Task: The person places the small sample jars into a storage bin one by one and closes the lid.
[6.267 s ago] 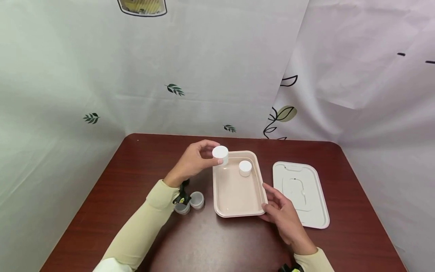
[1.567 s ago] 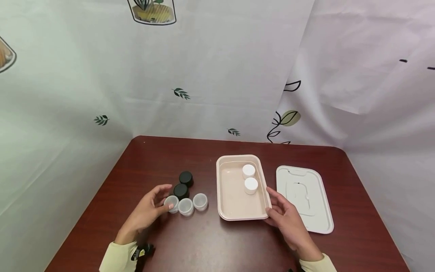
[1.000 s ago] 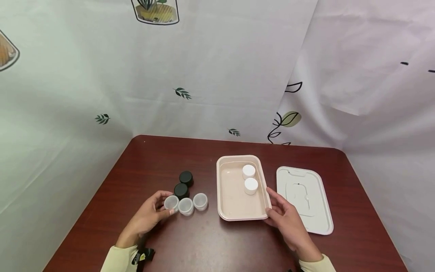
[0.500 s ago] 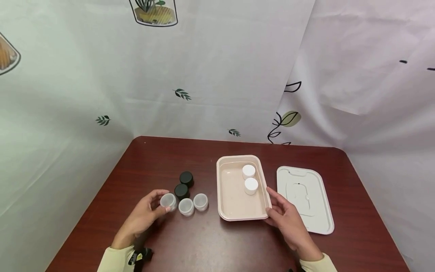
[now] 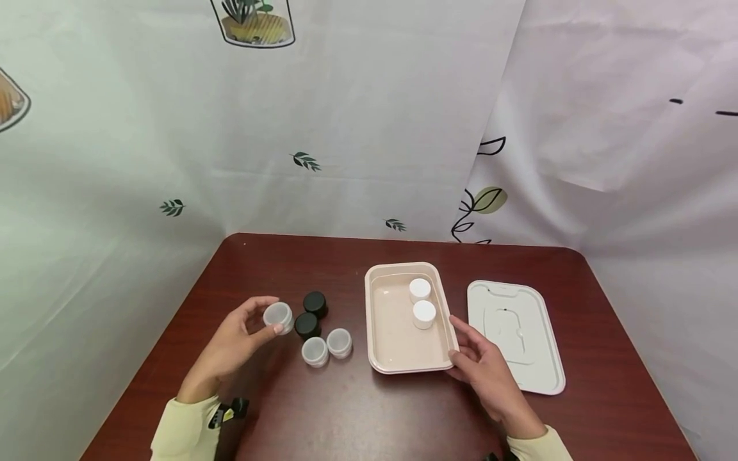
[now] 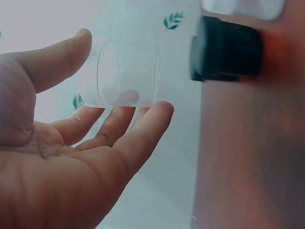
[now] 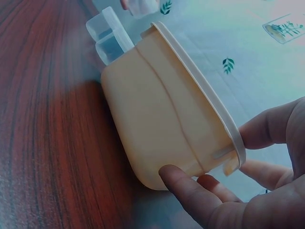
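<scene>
My left hand [image 5: 230, 339] holds a small clear jar [image 5: 278, 315] between thumb and fingers, just above the table. In the left wrist view the clear jar [image 6: 128, 71] lies across the fingers with the thumb at its ridged end. My right hand [image 5: 487, 374] grips the near right corner of a beige rectangular container [image 5: 375, 368]. Seen from the right wrist, the thumb is on the container's rim [image 7: 200, 78] and the fingers are against its side. Two white jars [image 5: 423, 315] stand together inside the container, toward its far right.
Between my hands, two more clear jars [image 5: 314, 352] stand on the table [image 5: 369, 410], beside two black jars [image 5: 307, 325]. A flat white lid [image 5: 516, 339] lies right of the container. White printed cloth [image 5: 369, 115] hangs behind and at the sides.
Earlier, my left hand held a white jar over the container; that jar now stands inside. Since then it has taken a clear jar and lifted it leftward. My right hand stays at the container's corner.
</scene>
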A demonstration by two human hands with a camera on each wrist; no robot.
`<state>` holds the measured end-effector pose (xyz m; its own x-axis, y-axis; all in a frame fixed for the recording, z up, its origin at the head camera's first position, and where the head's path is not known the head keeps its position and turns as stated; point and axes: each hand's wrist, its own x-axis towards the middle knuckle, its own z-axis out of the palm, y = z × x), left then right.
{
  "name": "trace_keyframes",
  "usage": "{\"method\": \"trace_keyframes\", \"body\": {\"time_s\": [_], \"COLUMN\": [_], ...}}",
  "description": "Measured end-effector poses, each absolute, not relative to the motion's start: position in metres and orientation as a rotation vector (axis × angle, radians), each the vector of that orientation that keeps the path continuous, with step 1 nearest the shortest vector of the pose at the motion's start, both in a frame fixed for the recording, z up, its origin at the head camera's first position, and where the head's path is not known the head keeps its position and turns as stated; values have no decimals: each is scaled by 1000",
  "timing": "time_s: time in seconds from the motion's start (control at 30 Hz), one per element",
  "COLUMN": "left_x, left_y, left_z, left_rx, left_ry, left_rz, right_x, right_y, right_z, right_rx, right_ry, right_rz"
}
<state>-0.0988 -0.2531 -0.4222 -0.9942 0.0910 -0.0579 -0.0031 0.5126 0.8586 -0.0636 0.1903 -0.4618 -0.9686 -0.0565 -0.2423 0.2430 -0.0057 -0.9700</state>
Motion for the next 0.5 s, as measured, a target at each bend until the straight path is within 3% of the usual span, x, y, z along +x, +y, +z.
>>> {"method": "trace_keyframes", "body": {"time_s": [0.5], "left_x": [-134], "left_y": [-206], "left_z": [-386], "left_rx": [279], "left_ry": [2592], "left_rz": [1534], "right_x": [-64], "right_y": [192], "right_z": [-464], "right_rx": [197], "right_ry": [2045], "right_rz": [-2095]}}
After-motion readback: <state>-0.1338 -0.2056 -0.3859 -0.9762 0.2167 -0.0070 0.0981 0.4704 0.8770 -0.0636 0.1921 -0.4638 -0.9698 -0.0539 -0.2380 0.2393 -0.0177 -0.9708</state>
